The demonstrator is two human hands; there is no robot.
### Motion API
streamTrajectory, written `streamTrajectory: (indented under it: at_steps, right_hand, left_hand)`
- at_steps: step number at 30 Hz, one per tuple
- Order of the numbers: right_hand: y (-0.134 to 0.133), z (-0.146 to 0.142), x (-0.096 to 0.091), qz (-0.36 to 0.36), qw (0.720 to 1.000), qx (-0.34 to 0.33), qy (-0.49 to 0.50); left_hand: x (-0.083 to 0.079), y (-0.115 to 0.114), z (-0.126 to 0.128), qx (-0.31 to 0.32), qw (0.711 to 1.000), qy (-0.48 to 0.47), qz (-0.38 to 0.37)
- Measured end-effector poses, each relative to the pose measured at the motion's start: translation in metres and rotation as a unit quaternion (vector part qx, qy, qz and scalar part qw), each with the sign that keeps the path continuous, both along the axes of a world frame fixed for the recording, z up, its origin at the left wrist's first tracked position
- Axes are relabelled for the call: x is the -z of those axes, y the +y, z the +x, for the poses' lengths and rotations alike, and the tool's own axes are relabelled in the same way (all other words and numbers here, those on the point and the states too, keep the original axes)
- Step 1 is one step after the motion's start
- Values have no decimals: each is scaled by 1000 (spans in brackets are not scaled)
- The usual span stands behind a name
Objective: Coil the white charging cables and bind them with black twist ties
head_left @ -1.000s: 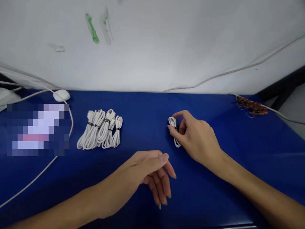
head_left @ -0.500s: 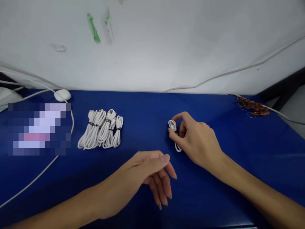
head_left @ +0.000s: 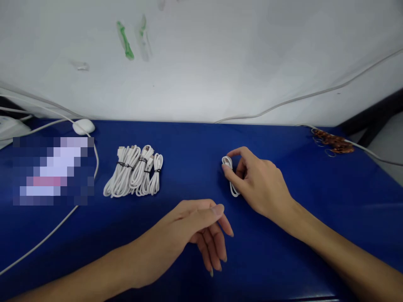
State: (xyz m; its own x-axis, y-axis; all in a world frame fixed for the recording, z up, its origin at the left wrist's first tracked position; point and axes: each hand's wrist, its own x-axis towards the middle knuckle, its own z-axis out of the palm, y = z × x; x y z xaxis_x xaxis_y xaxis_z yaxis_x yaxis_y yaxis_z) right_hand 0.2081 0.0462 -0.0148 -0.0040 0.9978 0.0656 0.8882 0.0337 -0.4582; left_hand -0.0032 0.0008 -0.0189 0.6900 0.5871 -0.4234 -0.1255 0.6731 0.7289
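My right hand (head_left: 260,182) grips a coiled white cable (head_left: 233,188) between thumb and fingers, right of the blue table's middle. Part of this coil is hidden behind the fingers. Nearer the front, my left hand (head_left: 198,233) hovers with its fingers loosely curved and apart, holding nothing. Several white cable bundles (head_left: 132,172), each bound with a black tie, lie side by side to the left. The rightmost bundle (head_left: 156,174) sits slightly apart from the others.
A white mouse (head_left: 83,126) rests at the table's back left, beside a blurred-out patch (head_left: 53,172). One long white cord (head_left: 63,220) curves along the left side. Brown beaded-looking items with rings (head_left: 333,140) lie at the back right. Behind the blue table (head_left: 195,159) rises a white wall.
My right thumb has shifted slightly over the coiled cable, covering its black tie. The left hand stays where it was, and the bundles have not moved.
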Motion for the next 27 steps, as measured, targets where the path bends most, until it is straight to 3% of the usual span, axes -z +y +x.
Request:
streamTrajectory:
  at_steps: [11, 27]
  right_hand:
    - [1, -1, -1, -14, 1000, 3, 17]
    - [2, 1, 2, 8, 991, -79, 104]
  left_hand:
    - [1, 0, -1, 1, 1000, -3, 0]
    - [-1, -2, -1, 2, 1000, 4, 1]
